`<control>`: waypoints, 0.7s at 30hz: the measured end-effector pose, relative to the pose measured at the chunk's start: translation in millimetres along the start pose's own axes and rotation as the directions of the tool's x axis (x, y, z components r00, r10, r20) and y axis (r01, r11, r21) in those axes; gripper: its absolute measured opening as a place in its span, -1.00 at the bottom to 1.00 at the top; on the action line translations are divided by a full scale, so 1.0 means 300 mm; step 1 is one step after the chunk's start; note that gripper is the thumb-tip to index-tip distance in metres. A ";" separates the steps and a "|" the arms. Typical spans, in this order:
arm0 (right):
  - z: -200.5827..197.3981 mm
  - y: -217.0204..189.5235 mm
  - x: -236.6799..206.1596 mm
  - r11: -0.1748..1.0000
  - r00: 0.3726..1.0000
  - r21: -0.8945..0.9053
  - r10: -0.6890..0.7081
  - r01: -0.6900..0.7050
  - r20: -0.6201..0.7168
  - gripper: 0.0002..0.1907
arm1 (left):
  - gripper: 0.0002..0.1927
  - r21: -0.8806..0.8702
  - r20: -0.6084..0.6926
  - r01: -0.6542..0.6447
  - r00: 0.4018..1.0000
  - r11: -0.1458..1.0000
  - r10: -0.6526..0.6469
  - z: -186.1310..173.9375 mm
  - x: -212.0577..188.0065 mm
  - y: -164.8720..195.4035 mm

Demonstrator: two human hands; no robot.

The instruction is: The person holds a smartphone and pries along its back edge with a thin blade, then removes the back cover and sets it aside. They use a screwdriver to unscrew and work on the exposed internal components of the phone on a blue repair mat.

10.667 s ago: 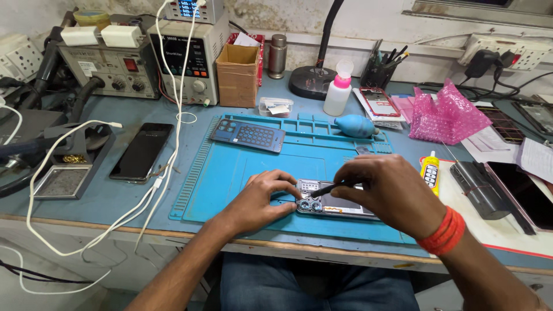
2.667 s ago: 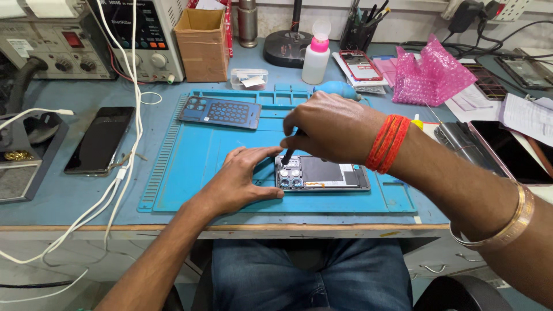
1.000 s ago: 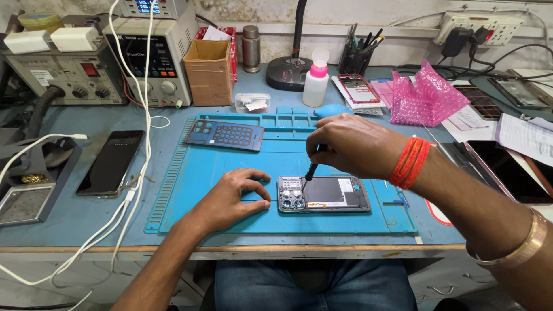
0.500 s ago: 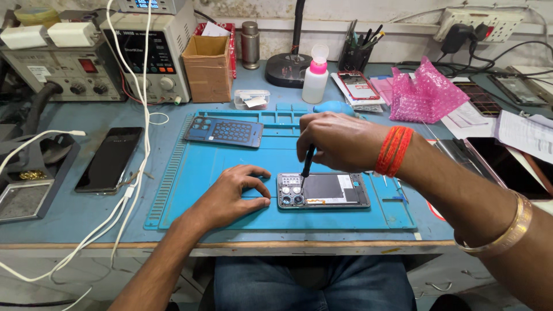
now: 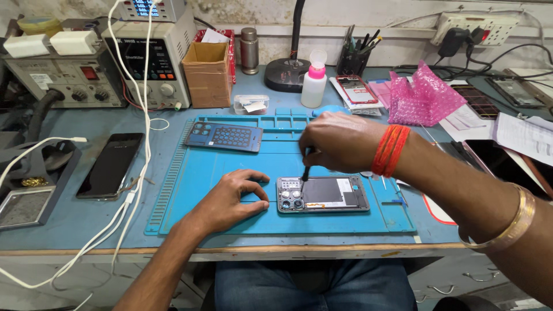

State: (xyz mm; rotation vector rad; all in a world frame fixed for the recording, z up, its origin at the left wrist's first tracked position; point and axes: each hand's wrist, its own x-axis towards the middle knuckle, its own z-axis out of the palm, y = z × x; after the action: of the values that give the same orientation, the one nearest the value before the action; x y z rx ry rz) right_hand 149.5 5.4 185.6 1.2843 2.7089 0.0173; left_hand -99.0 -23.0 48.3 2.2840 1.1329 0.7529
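An opened phone [image 5: 328, 194] lies back-up on the blue work mat [image 5: 219, 173], its camera cluster at the left end. My right hand [image 5: 337, 141], with red threads on the wrist, grips a thin dark screwdriver [image 5: 305, 170] held upright, its tip on the phone's upper left part near the cameras. My left hand [image 5: 233, 198] rests flat on the mat, fingers spread, fingertips touching the phone's left edge. A removed blue back cover [image 5: 224, 136] lies at the mat's far left.
A dark phone [image 5: 110, 165] and white cables [image 5: 135, 190] lie left of the mat. Power supply [image 5: 152, 55], cardboard box [image 5: 207, 74], liquid bottle [image 5: 313, 86], pink bubble wrap [image 5: 423, 98] and another phone [image 5: 507, 164] stand behind and to the right.
My right hand has shifted slightly left with the screwdriver, staying over the phone's camera end. My left hand stays at the phone's left edge.
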 end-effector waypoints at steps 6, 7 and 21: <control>0.025 0.030 0.017 0.999 0.999 -0.007 -0.039 0.038 -0.021 -0.69 | -0.86 0.008 -0.011 -0.043 0.999 0.999 0.043 0.005 -0.002 -0.010; 0.026 0.031 0.016 0.963 0.958 0.058 -0.252 0.262 -0.138 -0.79 | -0.87 0.016 -0.024 -0.068 0.997 0.998 0.069 0.006 -0.002 -0.012; -0.010 -0.017 -0.014 0.992 0.999 0.118 -0.044 0.047 -0.025 -0.76 | -0.87 0.014 -0.026 -0.053 0.998 0.998 0.053 0.007 0.000 -0.003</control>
State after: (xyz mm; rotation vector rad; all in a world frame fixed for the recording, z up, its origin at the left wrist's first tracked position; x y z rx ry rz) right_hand 147.8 -0.9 188.7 1.2592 2.7954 -0.1376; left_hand -98.3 -22.9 46.2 2.3301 1.0964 0.8004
